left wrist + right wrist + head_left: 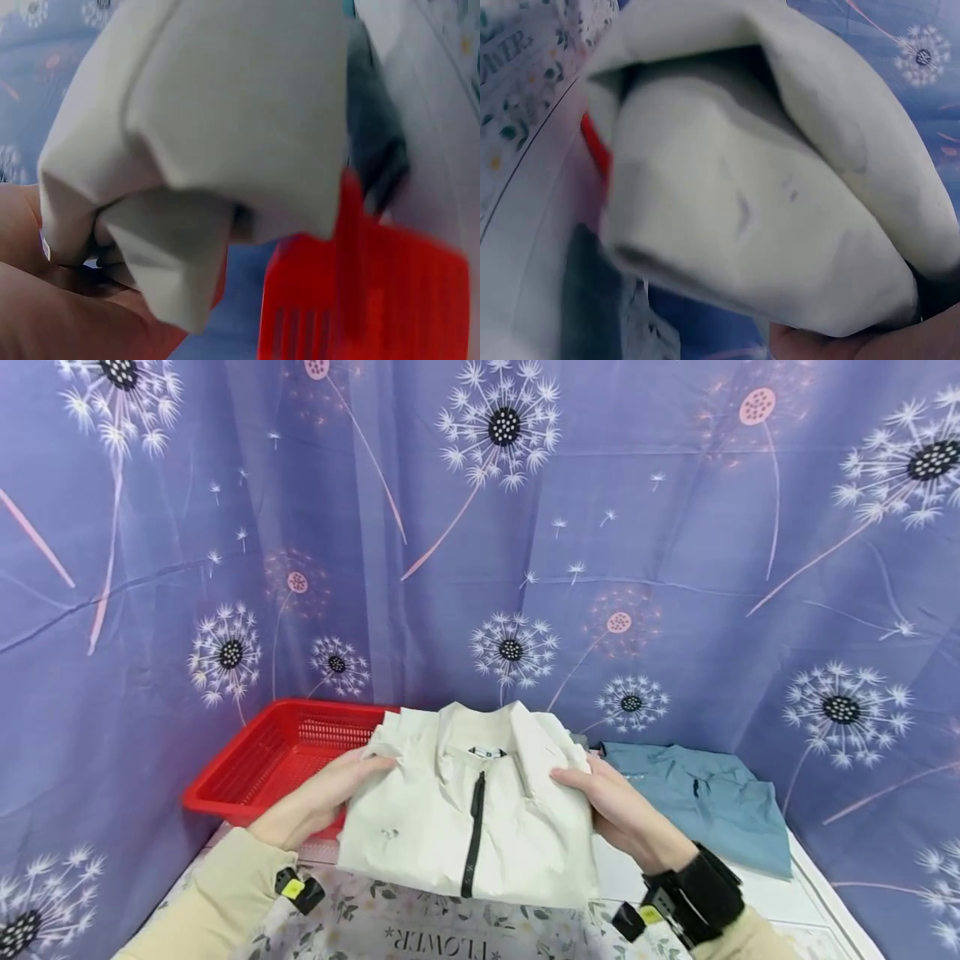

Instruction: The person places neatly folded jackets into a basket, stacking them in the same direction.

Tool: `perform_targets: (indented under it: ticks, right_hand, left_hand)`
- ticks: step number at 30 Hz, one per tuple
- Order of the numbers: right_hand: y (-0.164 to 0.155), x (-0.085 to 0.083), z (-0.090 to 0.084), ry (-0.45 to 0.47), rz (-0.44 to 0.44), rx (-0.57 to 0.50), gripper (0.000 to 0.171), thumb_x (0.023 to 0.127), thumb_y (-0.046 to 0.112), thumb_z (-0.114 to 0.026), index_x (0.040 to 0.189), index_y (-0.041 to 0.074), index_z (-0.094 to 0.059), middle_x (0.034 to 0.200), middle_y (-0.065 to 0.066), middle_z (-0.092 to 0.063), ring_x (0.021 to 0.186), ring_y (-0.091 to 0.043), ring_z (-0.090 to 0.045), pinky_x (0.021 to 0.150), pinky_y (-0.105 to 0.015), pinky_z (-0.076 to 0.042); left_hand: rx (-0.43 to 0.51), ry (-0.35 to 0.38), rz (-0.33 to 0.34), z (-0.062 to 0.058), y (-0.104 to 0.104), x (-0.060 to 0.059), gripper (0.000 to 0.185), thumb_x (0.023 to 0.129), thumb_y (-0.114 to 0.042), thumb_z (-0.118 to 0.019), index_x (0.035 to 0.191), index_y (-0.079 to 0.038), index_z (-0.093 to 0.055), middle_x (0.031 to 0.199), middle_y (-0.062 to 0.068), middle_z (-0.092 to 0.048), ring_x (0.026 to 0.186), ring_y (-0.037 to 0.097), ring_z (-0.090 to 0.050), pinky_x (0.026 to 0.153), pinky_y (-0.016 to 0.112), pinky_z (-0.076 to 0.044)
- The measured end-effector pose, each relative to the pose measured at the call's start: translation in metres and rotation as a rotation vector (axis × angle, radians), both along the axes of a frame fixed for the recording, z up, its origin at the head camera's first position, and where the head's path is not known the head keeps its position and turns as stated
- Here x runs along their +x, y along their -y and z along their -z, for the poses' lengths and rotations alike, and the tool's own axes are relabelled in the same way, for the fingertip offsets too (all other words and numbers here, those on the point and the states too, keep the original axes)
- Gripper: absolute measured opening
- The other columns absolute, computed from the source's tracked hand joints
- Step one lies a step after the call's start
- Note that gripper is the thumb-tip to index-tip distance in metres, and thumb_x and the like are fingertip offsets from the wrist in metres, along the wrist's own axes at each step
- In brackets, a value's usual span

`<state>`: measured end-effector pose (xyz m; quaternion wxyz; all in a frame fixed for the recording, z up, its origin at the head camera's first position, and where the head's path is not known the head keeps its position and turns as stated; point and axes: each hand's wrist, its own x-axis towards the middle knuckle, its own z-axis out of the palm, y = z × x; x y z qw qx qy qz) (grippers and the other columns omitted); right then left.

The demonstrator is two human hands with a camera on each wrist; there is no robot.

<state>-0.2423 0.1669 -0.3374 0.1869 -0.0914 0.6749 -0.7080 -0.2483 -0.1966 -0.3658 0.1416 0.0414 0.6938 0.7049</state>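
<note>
A folded cream jacket (427, 827) with a stand-up collar and a black front zipper (476, 827) is held up in front of me. My left hand (333, 789) grips its left side, thumb on the front and fingers behind. On the opposite side my right hand (618, 802) grips it the same way. Folded layers of the jacket (225, 97) hang beside the left hand in the left wrist view. The right wrist view shows the rolled underside of the jacket (742, 195), with the right hand at the lower right corner.
Behind and left of the jacket stands a red plastic basket (262, 760) with slotted walls. A folded blue-grey garment (705, 802) lies at the back right. The white table has a floral cloth (360, 918). A purple dandelion-print curtain (600, 527) hangs around the back and sides.
</note>
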Motion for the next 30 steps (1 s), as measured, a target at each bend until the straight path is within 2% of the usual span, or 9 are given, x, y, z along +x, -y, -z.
perform_targets:
  ticks: [4,10,14,18,21,24,26,28,30]
  right_hand:
    - [0.026,-0.019,-0.003,-0.007,-0.03,-0.053,0.056,0.098,0.012,-0.054,0.148,0.005,-0.03,0.132,-0.019,-0.05,0.106,-0.024,-0.061,0.089,-0.041,-0.052]
    - [0.065,-0.045,-0.006,0.022,-0.052,-0.089,0.055,0.095,0.01,-0.057,0.146,0.004,-0.036,0.124,-0.015,-0.057,0.1,-0.021,-0.063,0.088,-0.039,-0.053]
    - [0.088,-0.059,0.0,0.069,-0.08,-0.118,0.052,0.094,0.01,-0.058,0.142,0.004,-0.042,0.122,-0.013,-0.06,0.099,-0.021,-0.064,0.087,-0.037,-0.053]
    - [0.113,-0.072,0.01,0.102,-0.082,-0.165,0.048,0.091,0.009,-0.059,0.137,0.004,-0.046,0.118,-0.01,-0.061,0.097,-0.02,-0.064,0.085,-0.035,-0.053]
    - [0.133,-0.081,0.018,0.125,-0.072,-0.199,0.045,0.09,0.008,-0.059,0.134,0.005,-0.048,0.115,-0.009,-0.061,0.095,-0.019,-0.063,0.084,-0.034,-0.053]
    - [0.152,-0.088,0.026,0.143,-0.069,-0.228,0.044,0.089,0.008,-0.06,0.132,0.005,-0.05,0.115,-0.009,-0.06,0.097,-0.02,-0.062,0.085,-0.035,-0.051]
    - [0.164,-0.092,0.031,0.145,-0.063,-0.247,0.044,0.088,0.008,-0.061,0.131,0.005,-0.051,0.117,-0.009,-0.06,0.099,-0.02,-0.061,0.087,-0.036,-0.05]
    - [0.175,-0.096,0.038,0.147,-0.051,-0.266,0.044,0.087,0.007,-0.061,0.13,0.004,-0.052,0.118,-0.01,-0.06,0.1,-0.021,-0.06,0.089,-0.036,-0.049]
    - [0.184,-0.099,0.044,0.145,-0.031,-0.285,0.046,0.086,0.005,-0.061,0.131,0.005,-0.052,0.119,-0.01,-0.059,0.102,-0.021,-0.06,0.091,-0.036,-0.048]
  left_hand:
    - [0.0,0.007,-0.021,-0.007,0.024,-0.005,0.033,0.097,-0.022,-0.058,0.127,-0.008,-0.052,0.098,0.006,-0.069,0.084,0.02,-0.068,0.072,0.036,-0.056]
    - [-0.057,-0.018,-0.048,-0.015,0.06,-0.016,0.029,0.099,-0.023,-0.054,0.123,-0.007,-0.055,0.099,0.004,-0.069,0.087,0.017,-0.067,0.076,0.035,-0.056]
    - [-0.127,-0.017,-0.067,-0.013,0.08,-0.024,0.033,0.1,-0.025,-0.053,0.127,-0.006,-0.052,0.098,0.002,-0.068,0.086,0.016,-0.067,0.076,0.035,-0.056]
    - [-0.221,-0.03,-0.079,-0.011,0.101,-0.033,0.046,0.101,-0.028,-0.05,0.137,0.0,-0.042,0.099,0.001,-0.067,0.086,0.014,-0.065,0.077,0.034,-0.055]
    - [-0.323,-0.052,-0.089,-0.009,0.117,-0.041,0.058,0.102,-0.031,-0.048,0.147,0.002,-0.032,0.111,0.006,-0.064,0.093,0.015,-0.064,0.081,0.032,-0.053]
    - [-0.423,-0.072,-0.083,-0.007,0.133,-0.05,0.07,0.103,-0.036,-0.047,0.154,0.003,-0.018,0.137,0.02,-0.05,0.116,0.024,-0.054,0.095,0.037,-0.045]
    - [-0.478,-0.088,-0.082,-0.005,0.143,-0.056,0.074,0.103,-0.038,-0.046,0.154,0.004,-0.011,0.15,0.027,-0.032,0.132,0.035,-0.039,0.105,0.045,-0.036]
    - [-0.515,-0.095,-0.087,-0.002,0.151,-0.061,0.078,0.103,-0.038,-0.046,0.153,0.006,-0.006,0.156,0.029,-0.016,0.14,0.043,-0.021,0.111,0.053,-0.025]
    - [-0.53,-0.087,-0.1,0.0,0.157,-0.065,0.079,0.104,-0.037,-0.046,0.153,0.007,-0.003,0.156,0.031,-0.009,0.142,0.047,-0.009,0.113,0.059,-0.017]
